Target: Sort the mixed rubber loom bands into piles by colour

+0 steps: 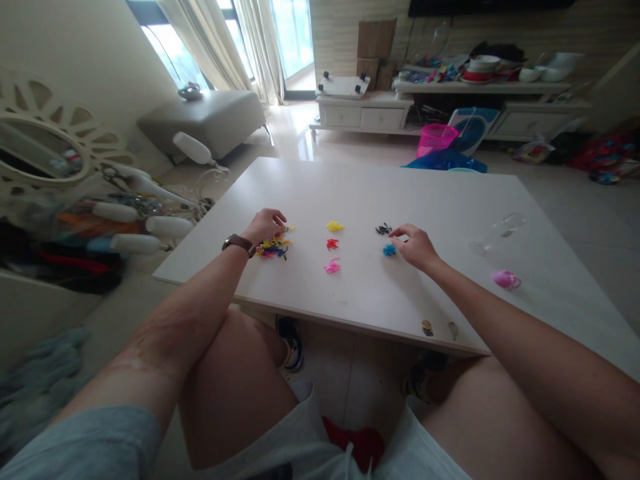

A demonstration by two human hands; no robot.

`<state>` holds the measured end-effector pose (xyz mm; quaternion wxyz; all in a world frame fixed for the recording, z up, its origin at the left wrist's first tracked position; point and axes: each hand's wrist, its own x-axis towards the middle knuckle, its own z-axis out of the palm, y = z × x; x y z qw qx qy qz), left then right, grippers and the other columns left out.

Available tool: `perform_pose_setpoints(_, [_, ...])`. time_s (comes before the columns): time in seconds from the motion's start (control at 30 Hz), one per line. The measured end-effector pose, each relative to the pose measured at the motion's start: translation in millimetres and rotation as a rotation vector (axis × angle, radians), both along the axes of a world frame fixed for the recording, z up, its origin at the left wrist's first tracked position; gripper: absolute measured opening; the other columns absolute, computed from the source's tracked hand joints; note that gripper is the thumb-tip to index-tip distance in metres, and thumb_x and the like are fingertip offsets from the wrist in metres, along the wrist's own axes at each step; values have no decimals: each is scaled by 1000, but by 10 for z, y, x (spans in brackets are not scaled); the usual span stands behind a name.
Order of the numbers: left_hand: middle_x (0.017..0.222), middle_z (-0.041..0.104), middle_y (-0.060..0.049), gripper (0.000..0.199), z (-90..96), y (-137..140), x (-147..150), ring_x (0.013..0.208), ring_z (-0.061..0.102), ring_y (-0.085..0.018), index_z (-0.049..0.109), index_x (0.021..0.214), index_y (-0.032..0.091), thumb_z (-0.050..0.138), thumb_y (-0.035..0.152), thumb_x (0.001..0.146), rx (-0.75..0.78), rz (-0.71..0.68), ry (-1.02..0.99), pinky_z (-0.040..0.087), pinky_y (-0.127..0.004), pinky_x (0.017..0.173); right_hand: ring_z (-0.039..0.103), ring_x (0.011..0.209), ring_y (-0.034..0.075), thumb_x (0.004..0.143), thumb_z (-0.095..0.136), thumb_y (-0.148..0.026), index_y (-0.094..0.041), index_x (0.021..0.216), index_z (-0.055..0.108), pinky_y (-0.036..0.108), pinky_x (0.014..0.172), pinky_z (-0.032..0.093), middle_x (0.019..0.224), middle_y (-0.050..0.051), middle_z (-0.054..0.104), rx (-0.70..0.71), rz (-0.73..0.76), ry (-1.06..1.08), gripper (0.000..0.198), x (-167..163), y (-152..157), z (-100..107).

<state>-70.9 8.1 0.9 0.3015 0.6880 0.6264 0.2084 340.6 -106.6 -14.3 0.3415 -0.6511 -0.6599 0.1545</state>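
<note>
My left hand [267, 227] is over a mixed heap of small thin coloured pieces [273, 248], its fingers bent down and drawn together at the heap's far edge. What they pinch, if anything, is too small to make out. On the right, my right hand [414, 247] has its thumb and forefinger slightly apart, beside a small blue pile [389, 250] and a black pile [383, 229]. I see nothing held in it. Between the hands, a yellow pile [335, 227], a red pile [332, 244] and a pink pile [332, 265] form a column.
All this lies on a white table [300, 190]. Towards its right side are a clear bottle-like object [500, 233] lying down, a pink object [506, 279] and a minion sticker [427, 327]. A white lamp [193, 148] stands off the left edge; a pink basket [436, 139] is beyond the far edge.
</note>
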Motion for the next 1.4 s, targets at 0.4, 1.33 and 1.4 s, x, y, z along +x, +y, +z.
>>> perform_pose_setpoints(0.4, [76,72,-6,24,-53,46,-7,65,65,-16,73,79,13,72,16,55,8,-8,-68,50,-24,57,66,90,22,75,58,-19,-20,80,74,33,79,51,94,5,73,3,15,-23,17,-1,-9,-3])
perform_pose_setpoints(1.33, [82,76,-10,31,190,-586,1491,76,70,-18,72,85,11,90,18,60,-261,-492,-611,56,-33,74,68,85,20,89,62,-29,-21,95,72,31,71,53,94,5,75,13,377,102,13,-501,-384,204])
perform_pose_setpoints(1.4, [81,75,-9,30,174,-622,1565,75,70,-17,72,85,12,89,17,61,-268,-509,-628,56,-31,74,69,84,19,88,64,-30,-22,97,71,30,70,54,95,5,75,-11,340,180,14,-531,-406,207])
